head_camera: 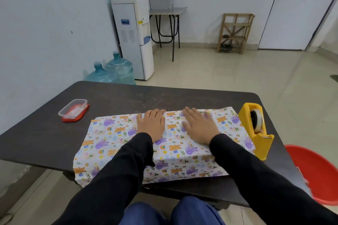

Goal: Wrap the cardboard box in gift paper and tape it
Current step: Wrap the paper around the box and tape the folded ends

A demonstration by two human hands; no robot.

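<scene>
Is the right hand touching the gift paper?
Touching. In the head view the right hand lies flat, fingers straight, on the gift paper.

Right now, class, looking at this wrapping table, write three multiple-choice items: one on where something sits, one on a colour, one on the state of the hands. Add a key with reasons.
1. Where is the yellow tape dispenser?
A. left of the gift paper
B. at the paper's right edge
C. on the floor

2. What colour is the lid of the clear plastic container?
A. blue
B. green
C. red

3. How are the left hand and right hand?
A. flat on the paper
B. gripping the dispenser
C. hanging off the table

Key:
1 B, it stands on the table by the paper's right edge.
2 C, a red lid shows beneath the clear tub.
3 A, both lie on the paper with fingers straight.
</scene>
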